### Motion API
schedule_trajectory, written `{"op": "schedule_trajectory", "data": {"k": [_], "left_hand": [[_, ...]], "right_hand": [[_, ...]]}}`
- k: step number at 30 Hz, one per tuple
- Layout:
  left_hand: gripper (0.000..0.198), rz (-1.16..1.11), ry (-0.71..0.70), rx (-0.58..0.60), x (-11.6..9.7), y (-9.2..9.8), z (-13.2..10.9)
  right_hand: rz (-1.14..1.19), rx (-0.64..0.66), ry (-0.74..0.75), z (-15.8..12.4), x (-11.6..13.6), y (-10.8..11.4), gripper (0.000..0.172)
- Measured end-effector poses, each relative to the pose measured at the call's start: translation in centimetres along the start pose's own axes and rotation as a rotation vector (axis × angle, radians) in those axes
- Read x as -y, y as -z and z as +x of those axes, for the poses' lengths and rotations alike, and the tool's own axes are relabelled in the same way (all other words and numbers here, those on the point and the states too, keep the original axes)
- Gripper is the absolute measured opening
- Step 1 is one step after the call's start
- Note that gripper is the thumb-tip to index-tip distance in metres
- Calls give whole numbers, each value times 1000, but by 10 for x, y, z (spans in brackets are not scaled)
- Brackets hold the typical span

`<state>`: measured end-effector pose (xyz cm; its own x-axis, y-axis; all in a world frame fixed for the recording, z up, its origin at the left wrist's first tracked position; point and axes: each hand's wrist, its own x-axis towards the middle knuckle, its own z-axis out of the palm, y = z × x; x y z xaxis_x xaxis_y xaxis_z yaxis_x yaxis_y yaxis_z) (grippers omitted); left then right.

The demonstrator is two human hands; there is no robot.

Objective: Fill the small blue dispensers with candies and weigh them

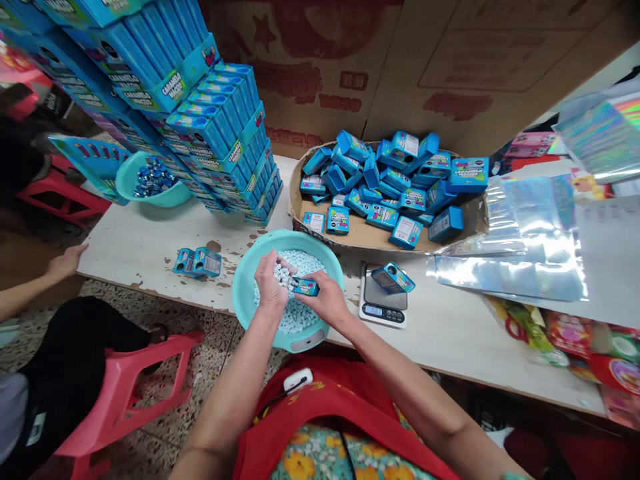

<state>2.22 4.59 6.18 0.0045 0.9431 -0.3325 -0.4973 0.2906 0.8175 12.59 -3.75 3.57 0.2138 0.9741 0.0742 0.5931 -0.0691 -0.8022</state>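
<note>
Here, a blue box (306,287) sits between fingers (318,277) of the right hand (330,301).

Round teal plastic bowls: 2. Ref bowl (243,293) has pale blue-white pellets (300,320), too many to count; other bowl (176,196) beyond it, left. Small blue printed boxes: 1 in right hand (327,297) over ref, 2 (207,262) left, 1 (393,278) right on grey-white digital scale (384,313) (x1). Brown cardboard tray (357,241) beyond ref: 1; its boxes overlap, uncountable.

Soft indoor light, glare on silvery sheets (520,275), blurred, stretched edges
</note>
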Motion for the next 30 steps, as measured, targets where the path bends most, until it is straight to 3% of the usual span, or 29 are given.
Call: {"op": "schedule_trajectory", "data": {"k": [17, 30], "left_hand": [[35, 112, -80, -20, 5, -14, -5], [37, 140, -78, 62, 1, -20, -7]], "right_hand": [[43, -50, -25, -1, 4, 5, 32], [168, -82, -68, -1, 8, 3, 30]]}}
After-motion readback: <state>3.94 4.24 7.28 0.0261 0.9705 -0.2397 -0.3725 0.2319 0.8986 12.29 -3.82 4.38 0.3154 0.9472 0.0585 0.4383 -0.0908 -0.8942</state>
